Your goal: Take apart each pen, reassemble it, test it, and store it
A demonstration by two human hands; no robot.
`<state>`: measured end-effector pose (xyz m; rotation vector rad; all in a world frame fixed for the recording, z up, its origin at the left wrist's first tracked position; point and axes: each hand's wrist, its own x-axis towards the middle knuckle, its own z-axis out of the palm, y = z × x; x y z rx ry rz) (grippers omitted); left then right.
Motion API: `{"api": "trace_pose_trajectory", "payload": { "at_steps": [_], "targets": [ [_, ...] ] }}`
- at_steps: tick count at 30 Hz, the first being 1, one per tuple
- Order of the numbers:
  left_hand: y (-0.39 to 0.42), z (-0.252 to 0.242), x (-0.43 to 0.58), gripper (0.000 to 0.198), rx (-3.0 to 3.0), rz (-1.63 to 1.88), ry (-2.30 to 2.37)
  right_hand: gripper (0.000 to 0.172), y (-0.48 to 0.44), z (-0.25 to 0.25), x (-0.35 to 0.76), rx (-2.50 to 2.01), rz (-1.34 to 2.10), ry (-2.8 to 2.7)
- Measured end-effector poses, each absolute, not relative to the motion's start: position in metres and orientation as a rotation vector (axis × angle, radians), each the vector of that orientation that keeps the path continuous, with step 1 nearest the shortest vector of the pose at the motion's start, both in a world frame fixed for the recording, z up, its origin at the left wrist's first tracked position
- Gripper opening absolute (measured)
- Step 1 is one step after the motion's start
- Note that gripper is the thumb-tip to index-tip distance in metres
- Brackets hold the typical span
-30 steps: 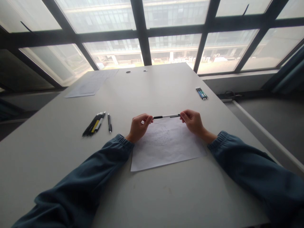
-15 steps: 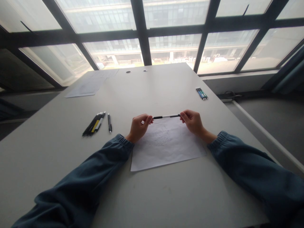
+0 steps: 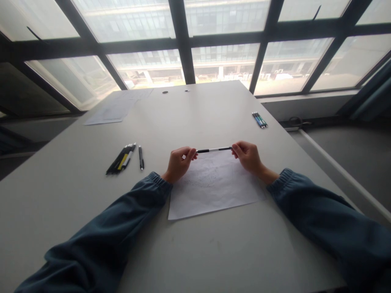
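Note:
A black-and-white pen point(image 3: 214, 149) is held level between my two hands, over the far edge of a paper sheet point(image 3: 210, 199). My left hand point(image 3: 180, 161) pinches its left end between thumb and fingers. At the opposite end, my right hand point(image 3: 247, 154) grips the pen in the same way. Faint pencil-like marks show on the sheet, which lies partly beneath my wrists. A single black pen point(image 3: 141, 158) rests on the table left of my left hand, beside a row of several pens point(image 3: 121, 159) with black, yellow and white barrels.
On the white table point(image 3: 189, 118), several blue and green pens point(image 3: 259, 120) lie near the right edge. Papers point(image 3: 111, 110) spread over the far left corner. Two round holes are near the back edge. Dark-framed windows point(image 3: 186, 40) stand behind the table.

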<state>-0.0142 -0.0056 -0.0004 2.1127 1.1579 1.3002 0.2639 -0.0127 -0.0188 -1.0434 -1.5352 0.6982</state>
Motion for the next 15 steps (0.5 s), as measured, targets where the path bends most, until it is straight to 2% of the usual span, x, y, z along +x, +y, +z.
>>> {"api": "trace_pose_trajectory", "payload": {
  "at_steps": [15],
  "targets": [
    [-0.007,0.0022,-0.0129,0.045,2.097,1.268,1.168,0.041,-0.0123,-0.0191,0.2646,-1.034,0.708,-1.537]
  ]
}}
